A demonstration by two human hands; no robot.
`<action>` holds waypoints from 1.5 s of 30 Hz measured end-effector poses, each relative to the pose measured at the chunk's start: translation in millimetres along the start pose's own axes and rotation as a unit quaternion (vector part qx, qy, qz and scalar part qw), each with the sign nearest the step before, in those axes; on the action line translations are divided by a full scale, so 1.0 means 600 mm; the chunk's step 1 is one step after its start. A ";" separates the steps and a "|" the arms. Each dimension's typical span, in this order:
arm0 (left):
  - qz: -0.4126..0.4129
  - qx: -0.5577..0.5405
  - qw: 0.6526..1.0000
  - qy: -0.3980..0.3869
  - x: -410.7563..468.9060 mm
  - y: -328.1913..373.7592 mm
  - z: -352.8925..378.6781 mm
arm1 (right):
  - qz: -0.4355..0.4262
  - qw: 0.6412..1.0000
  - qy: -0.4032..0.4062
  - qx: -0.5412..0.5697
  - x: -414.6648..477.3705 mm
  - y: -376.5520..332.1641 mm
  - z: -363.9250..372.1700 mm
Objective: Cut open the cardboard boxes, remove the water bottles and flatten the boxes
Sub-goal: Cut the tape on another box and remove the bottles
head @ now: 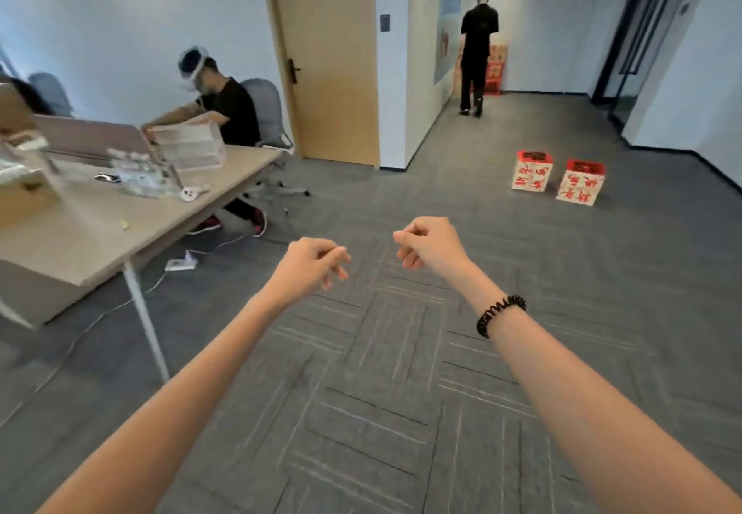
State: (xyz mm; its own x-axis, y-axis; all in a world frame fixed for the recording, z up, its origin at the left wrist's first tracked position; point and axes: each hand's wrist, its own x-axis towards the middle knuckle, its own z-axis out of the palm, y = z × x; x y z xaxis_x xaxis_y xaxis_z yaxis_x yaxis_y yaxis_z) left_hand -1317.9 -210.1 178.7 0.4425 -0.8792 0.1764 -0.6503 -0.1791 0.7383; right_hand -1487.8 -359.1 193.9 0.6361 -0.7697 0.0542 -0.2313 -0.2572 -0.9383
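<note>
Two white cardboard boxes with red print stand upright on the grey carpet ahead to the right, one [533,171] slightly farther than the other [580,182]. Both look closed. My left hand [311,264] and my right hand [426,244] are stretched out in front of me above the carpet, well short of the boxes. The fingers of both hang loosely curled and hold nothing. A black coil band sits on my right wrist. No water bottles or cutting tool show.
A desk [100,232] with a laptop, clear trays and clutter stands at left, a seated person [225,112] working at it; cables trail on the floor beneath. Another person [477,43] walks away down the corridor, near more red boxes [496,71]. A wooden door is behind.
</note>
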 end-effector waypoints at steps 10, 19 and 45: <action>-0.146 0.032 0.979 0.141 0.066 -0.207 -0.237 | -0.064 0.981 -0.181 0.016 0.287 -0.098 0.282; -0.275 0.034 0.922 0.272 0.031 -0.403 -0.438 | -0.075 0.928 -0.362 0.043 0.429 -0.180 0.646; -0.307 0.040 0.911 0.270 0.175 -1.210 -1.292 | -0.114 0.927 -0.356 0.031 0.839 -0.518 1.742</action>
State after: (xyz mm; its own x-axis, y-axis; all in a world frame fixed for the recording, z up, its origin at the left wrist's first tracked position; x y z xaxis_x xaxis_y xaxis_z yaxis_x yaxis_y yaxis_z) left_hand -320.6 169.5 165.7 0.9641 -0.2596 0.0565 -0.2103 -0.6158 0.7593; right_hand -326.4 -55.7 155.7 0.9929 -0.1131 0.0359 -0.0015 -0.3143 -0.9493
